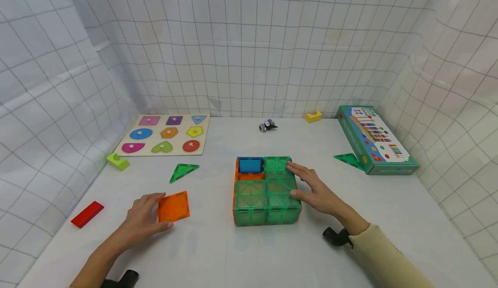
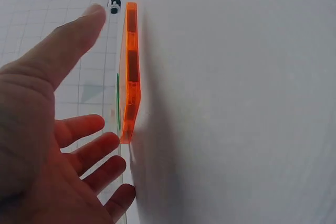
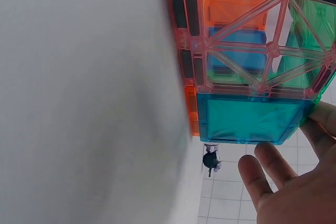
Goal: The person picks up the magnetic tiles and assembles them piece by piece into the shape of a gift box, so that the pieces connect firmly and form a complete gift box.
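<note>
A boxy structure of translucent magnetic tiles [image 1: 250, 197] stands on the table, mostly green on top, with a blue tile [image 1: 250, 165] and an orange strip at its far left corner. Against its right side rests my right hand [image 1: 317, 193], fingers extended and thumb near the top edge. The right wrist view shows pink, teal and orange tiles [image 3: 252, 119] on that side. My left hand [image 1: 142, 221] lies beside a loose orange square tile [image 1: 173, 206], fingers at its left edge and thumb below it. In the left wrist view this tile [image 2: 130, 72] lies on the table, the hand spread around it.
A shape puzzle board [image 1: 171, 152] and a light green block [image 1: 118, 161] are at the left. Green triangle tiles [image 1: 183, 172] and a red piece [image 1: 87, 214] lie about. At the back stand a small toy [image 1: 267, 125], a yellow block [image 1: 313, 116] and a green box [image 1: 379, 139].
</note>
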{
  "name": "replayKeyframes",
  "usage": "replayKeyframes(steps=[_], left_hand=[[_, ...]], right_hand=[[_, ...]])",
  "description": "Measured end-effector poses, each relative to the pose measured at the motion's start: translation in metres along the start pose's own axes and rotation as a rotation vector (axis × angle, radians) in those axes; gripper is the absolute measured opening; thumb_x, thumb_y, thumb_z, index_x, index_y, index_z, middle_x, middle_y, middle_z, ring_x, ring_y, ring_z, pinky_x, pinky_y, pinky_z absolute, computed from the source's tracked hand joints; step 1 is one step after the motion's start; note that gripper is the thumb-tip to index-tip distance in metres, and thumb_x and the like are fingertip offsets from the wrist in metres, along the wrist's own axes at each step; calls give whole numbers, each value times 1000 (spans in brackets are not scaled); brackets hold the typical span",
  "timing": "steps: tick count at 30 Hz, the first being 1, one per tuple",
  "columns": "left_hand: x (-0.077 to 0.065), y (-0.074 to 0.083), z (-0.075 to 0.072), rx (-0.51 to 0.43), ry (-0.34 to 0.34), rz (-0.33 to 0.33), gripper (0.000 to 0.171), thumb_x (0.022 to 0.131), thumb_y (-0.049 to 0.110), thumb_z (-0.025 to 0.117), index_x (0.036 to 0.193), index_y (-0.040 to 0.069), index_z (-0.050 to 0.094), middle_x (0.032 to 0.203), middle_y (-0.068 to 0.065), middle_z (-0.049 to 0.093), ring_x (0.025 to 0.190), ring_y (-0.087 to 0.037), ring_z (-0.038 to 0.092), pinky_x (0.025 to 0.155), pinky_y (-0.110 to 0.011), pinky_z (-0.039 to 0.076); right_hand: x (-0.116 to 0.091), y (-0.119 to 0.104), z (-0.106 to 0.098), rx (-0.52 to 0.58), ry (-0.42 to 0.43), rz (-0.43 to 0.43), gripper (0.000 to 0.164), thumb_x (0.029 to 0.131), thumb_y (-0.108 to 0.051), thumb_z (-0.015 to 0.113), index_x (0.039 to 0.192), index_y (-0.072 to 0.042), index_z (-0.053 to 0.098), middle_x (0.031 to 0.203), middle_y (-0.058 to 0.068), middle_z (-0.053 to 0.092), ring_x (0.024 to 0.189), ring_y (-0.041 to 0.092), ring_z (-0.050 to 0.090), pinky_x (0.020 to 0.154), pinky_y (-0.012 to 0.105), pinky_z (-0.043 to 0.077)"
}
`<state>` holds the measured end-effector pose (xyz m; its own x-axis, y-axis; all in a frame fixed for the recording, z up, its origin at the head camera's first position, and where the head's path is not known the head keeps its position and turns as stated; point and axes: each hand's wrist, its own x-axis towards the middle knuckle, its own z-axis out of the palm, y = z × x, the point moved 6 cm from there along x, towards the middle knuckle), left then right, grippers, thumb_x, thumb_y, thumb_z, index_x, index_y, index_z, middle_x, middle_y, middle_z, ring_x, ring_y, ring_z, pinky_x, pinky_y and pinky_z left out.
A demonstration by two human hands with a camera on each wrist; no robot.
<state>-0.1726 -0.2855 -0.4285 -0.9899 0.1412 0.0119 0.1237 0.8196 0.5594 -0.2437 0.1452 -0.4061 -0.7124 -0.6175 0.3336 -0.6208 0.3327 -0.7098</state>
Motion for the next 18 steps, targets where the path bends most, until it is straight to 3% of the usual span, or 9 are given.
replayKeyframes(steps=[6, 12, 18], left_hand=[[1, -11, 3, 53, -36, 2, 92, 71, 42, 83, 138, -3, 40, 132, -29, 39, 115, -48, 31, 92, -69, 24], [5, -12, 2, 105, -8, 29, 85, 70, 40, 85, 133, -3, 48, 121, -26, 44, 108, -44, 36, 87, -62, 32], [8, -8, 1, 75, 22, 57, 75, 70, 38, 85, 126, -2, 55, 112, -18, 47, 105, -36, 37, 84, -55, 38]], right_hand=[[0, 0, -1, 5, -13, -1, 64, 95, -13, 62, 150, -5, 30, 157, 7, 21, 136, 29, 23, 102, 53, 31], [0, 2, -1, 17, -17, 5, 64, 94, -8, 62, 150, -5, 31, 157, 9, 22, 136, 30, 22, 102, 52, 32], [1, 1, -1, 13, -13, 5, 65, 92, -7, 63, 149, -4, 31, 156, 9, 22, 135, 28, 23, 102, 53, 32]])
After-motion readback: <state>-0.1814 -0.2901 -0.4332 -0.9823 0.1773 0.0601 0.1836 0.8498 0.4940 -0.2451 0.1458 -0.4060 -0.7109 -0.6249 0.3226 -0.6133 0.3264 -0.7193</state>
